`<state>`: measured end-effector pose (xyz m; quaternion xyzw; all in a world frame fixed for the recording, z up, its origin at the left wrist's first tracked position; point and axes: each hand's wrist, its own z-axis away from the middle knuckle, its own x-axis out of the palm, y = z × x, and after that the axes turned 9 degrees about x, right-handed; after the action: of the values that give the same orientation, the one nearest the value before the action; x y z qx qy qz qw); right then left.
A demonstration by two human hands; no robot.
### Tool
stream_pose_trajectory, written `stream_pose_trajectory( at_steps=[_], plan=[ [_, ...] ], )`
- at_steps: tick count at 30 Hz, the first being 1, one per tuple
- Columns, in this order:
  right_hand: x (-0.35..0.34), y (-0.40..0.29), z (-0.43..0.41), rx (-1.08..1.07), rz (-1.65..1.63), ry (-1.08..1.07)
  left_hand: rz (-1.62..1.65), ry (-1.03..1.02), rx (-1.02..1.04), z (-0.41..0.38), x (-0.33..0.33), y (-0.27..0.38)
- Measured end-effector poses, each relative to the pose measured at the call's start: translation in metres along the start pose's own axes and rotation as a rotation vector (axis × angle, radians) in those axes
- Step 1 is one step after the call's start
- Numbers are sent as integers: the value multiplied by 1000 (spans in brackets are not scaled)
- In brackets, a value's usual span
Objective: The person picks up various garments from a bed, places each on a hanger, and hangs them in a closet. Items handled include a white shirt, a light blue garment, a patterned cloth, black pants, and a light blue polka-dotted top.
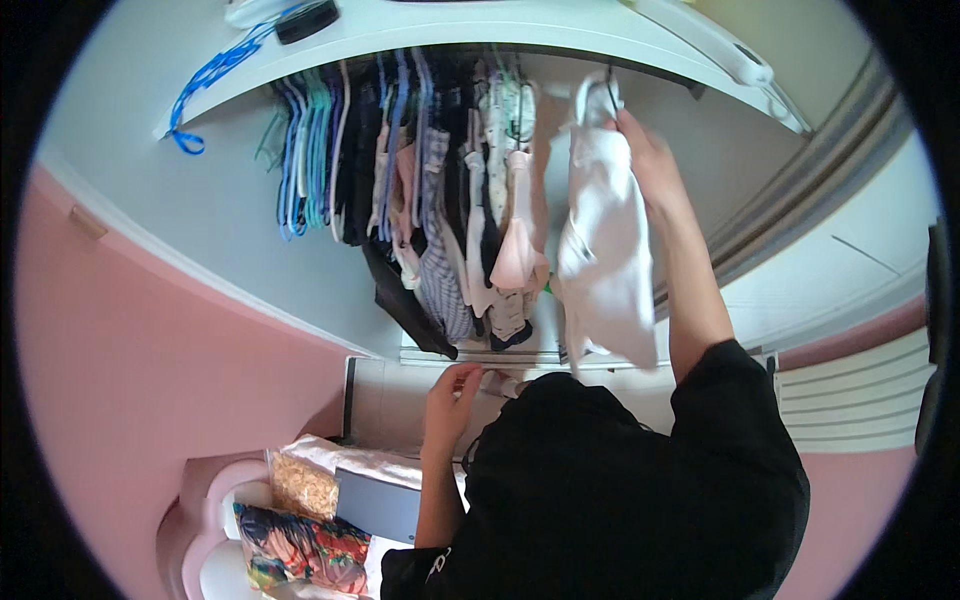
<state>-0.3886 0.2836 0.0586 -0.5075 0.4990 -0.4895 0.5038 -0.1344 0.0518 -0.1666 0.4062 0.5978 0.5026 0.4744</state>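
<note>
My right hand is raised near the closet rod, its fingers closed at the top of a white satiny garment beside a dark hanger hook. The garment hangs down, slightly blurred, at the right of the other clothes. My left hand is low in front of my body, fingers loosely curled, with nothing plainly held. Left of the white garment hang a light pink garment, a blue striped garment and dark clothes. Several blue and green hangers crowd the rod's left part.
A white shelf above bears a blue cord, a black round object and a long white device. Grey curtains hang at the right. Behind at lower left are a grey laptop or flat case and a printed pillow.
</note>
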Motion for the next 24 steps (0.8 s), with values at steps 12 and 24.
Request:
stream_pose_trajectory(
  at_steps=[12, 24],
  plan=[
    [47, 119, -92, -677, 744, 446, 642, -456, 623, 49, -30, 108],
    [296, 34, -26, -15, -93, -1014, 428, -392, 595, 58, -42, 138]
  ],
)
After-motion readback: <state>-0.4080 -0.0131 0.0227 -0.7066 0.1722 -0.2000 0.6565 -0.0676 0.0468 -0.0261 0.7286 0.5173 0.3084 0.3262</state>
